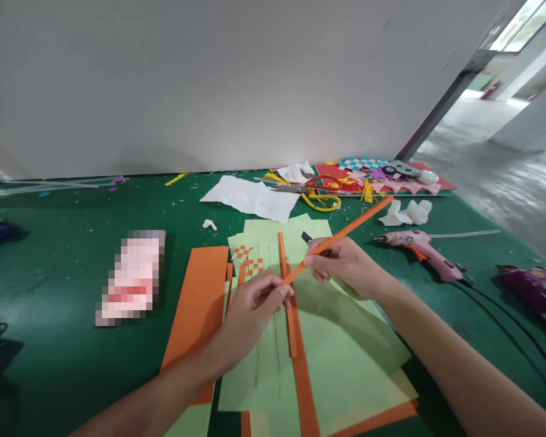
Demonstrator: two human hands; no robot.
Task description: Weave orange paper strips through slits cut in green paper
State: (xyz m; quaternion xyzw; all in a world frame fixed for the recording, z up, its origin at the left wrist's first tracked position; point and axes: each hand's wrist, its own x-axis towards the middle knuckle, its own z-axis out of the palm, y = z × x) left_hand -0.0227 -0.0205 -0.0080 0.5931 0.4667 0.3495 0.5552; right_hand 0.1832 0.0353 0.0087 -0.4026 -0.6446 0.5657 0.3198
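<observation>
Between my two hands is an orange paper strip (359, 223), held slanting up to the right above green paper. My left hand (257, 303) pinches its lower end between thumb and fingers. Further along, my right hand (341, 261) pinches it near the middle. Close to my right fingertips the end of a dark object (306, 237) shows; I cannot tell its kind or whether it is held. Under the hands lie green paper sheets (346, 352), one with long slits, and other orange strips (304, 388). Small orange-and-green woven checks (255, 265) sit beyond my left hand.
An orange sheet (200, 297) lies left of the green paper. Scissors (321, 197) rest by white paper (248, 197) at the back. On the right are a pink glue gun (430, 255), crumpled tissue (407, 212) and a purple tool (532, 294). A blurred pink item (134, 273) lies left.
</observation>
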